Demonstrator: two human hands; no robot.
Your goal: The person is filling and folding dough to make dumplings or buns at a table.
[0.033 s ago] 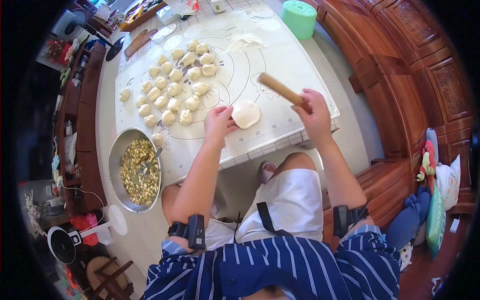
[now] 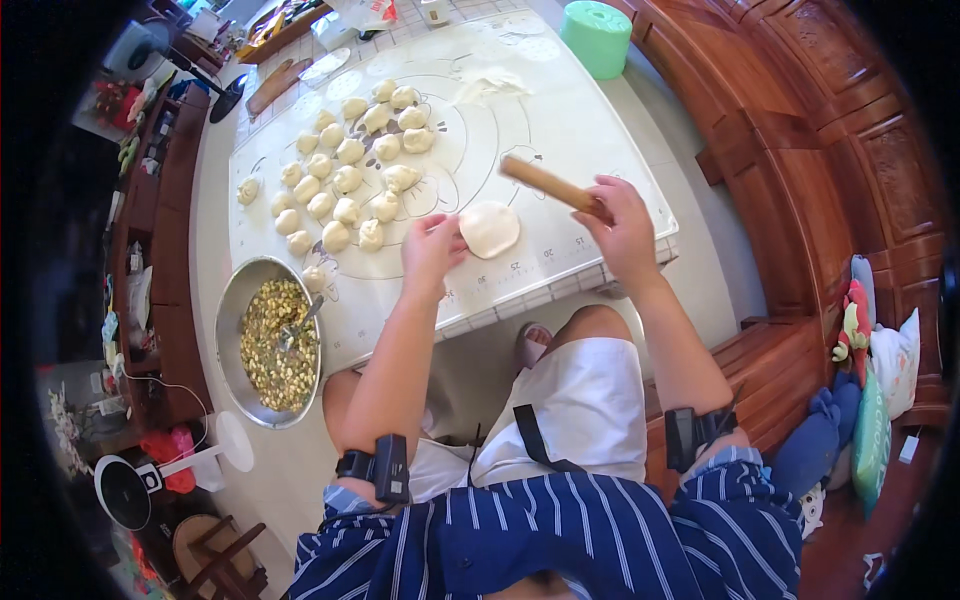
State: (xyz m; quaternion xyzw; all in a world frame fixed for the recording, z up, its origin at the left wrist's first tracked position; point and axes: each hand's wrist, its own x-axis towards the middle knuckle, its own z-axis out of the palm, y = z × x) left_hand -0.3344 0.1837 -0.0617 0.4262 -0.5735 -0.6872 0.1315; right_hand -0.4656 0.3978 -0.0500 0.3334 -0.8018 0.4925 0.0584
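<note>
A thin round dough wrapper [image 2: 490, 230] lies flat on the white printed mat [image 2: 590, 120] near the table's front edge. My left hand [image 2: 432, 252] pinches its left edge between thumb and fingers. In my right hand [image 2: 622, 228] is a wooden rolling pin [image 2: 550, 183], gripped at one end. The pin slants up and left above the mat, its free end just beyond the wrapper and not touching it. Several pale dough pieces [image 2: 348, 180], small and lumpy, are spread over the left half of the mat. White flour [image 2: 490, 85] is scattered toward the back.
At the left table edge stands a metal bowl [image 2: 228, 350] of chopped yellow-green filling with a spoon [image 2: 305, 318] in it. A green cylindrical container [image 2: 596, 40] is at the far right corner. Beside my right arm runs a carved wooden bench [image 2: 740, 375]. A small fan [image 2: 125, 490] is lower left.
The rolling pin and my right hand have shifted slightly to the left, the pin's free end also a little nearer. My left hand stays at the wrapper's edge.
</note>
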